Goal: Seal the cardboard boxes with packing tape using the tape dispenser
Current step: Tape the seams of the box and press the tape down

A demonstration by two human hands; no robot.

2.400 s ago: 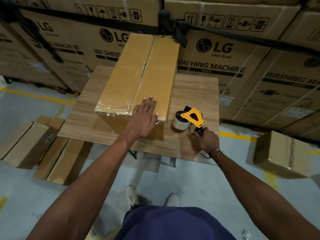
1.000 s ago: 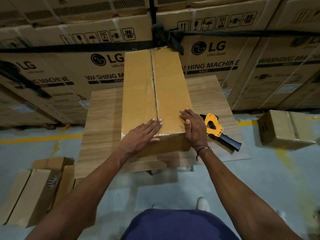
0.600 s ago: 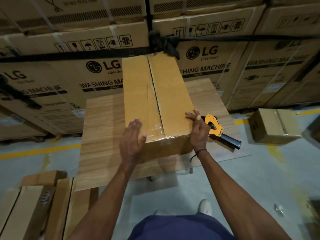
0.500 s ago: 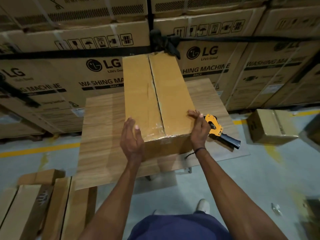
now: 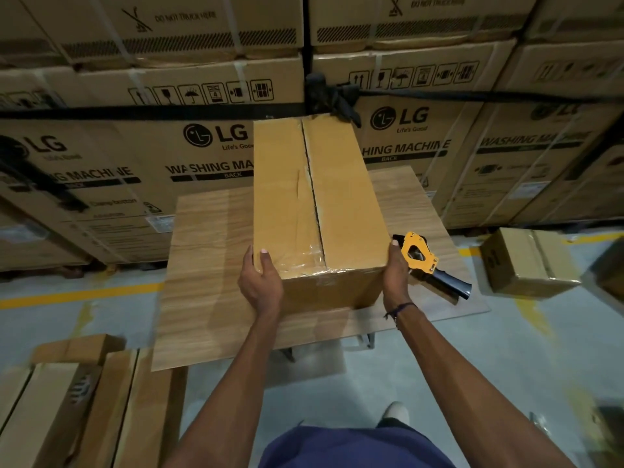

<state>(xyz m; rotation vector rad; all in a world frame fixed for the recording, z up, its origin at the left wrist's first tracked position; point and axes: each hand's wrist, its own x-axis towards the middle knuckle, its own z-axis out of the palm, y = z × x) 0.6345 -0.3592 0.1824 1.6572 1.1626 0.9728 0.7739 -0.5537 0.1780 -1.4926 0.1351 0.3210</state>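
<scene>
- My worry: the box (image 5: 317, 211) has its centre seam taped only near my end, so if I lift or turn it now the flaps could spring apart further up.
- It sits lengthwise on the desk (image 5: 209, 265), and a careless swing could knock the tape dispenser (image 5: 426, 261), which lies just beside its right near corner, off the edge.
- Left hand (image 5: 260, 285) grips the near left corner, thumb over the top edge, fingers presumably round the side wall.
- Right hand (image 5: 395, 275) lies flat along the right side wall, fingers mostly straight, pressing rather than curling.
- Neither hand holds the dispenser.
</scene>
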